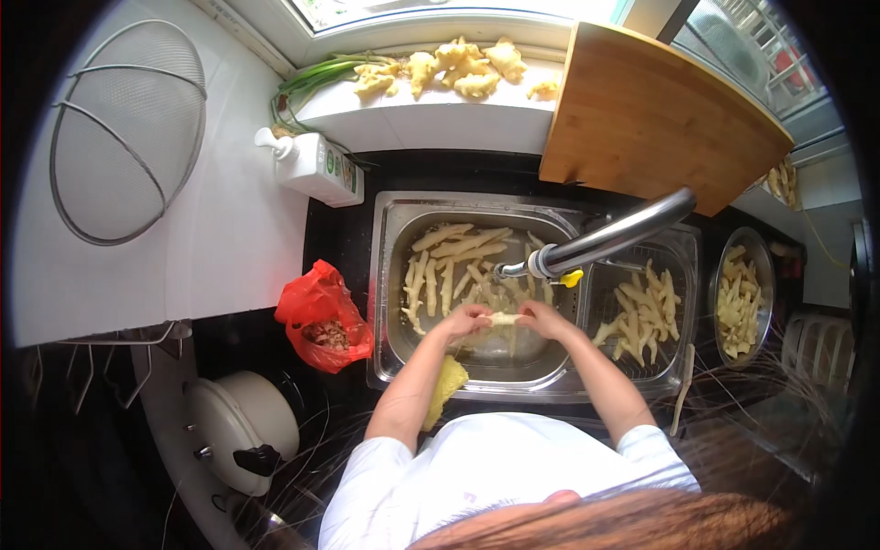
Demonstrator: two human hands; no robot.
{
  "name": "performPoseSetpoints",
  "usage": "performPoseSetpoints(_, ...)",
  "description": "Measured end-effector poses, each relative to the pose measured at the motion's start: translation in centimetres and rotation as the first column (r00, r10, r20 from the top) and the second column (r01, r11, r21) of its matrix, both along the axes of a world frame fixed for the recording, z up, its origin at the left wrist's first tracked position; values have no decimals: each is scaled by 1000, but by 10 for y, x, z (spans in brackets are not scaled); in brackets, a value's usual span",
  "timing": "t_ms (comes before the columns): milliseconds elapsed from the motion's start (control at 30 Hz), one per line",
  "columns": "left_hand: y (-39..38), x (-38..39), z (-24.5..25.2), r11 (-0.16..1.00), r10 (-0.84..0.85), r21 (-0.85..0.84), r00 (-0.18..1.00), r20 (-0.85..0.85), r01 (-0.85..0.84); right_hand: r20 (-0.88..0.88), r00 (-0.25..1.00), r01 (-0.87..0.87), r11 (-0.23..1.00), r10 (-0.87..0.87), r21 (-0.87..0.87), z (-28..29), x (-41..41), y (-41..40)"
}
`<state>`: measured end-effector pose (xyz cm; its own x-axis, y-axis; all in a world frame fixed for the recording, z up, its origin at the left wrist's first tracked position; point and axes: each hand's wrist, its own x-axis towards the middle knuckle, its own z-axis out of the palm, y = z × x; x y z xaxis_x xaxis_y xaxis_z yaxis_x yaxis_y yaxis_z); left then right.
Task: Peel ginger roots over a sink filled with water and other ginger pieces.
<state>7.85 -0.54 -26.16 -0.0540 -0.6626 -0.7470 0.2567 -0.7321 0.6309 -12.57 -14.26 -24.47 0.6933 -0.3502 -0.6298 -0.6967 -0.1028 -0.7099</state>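
My left hand (467, 320) and my right hand (542, 320) grip the two ends of one pale, knobby, root-like piece (505, 319). They hold it level over the left basin of a steel double sink (385, 275), under the metal faucet (612, 237). Water seems to run from the spout onto the area just beyond my fingers. Several more long pale pieces (474, 244) lie in shallow water along the basin's far and left sides. In the right basin, a heap of similar pieces (643, 309) rests on a wire rack.
A red plastic bag (323, 316) with brown scraps sits left of the sink. A yellow cloth (445, 392) hangs over the front rim. At right stands a steel bowl (739, 302) of pale pieces. Behind are a wooden board (660, 110), ginger (460, 65) and a pump bottle (320, 168).
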Motion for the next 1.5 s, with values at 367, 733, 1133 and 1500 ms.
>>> performPoseSetpoints(367,17,-40,144,907,271,-348,961,51,-237,456,887,179,853,76,-490,171,-22,31)
performPoseSetpoints(733,27,-48,203,927,86,-370,996,36,-67,481,877,269,836,-7,-479,212,-43,48)
performPoseSetpoints(1133,34,-51,213,941,31,-336,973,227,49,480,877,280,825,-13,-491,229,-37,66)
performPoseSetpoints(1500,42,-51,224,919,-66,-347,942,329,186,463,884,289,845,-57,-449,229,-45,71)
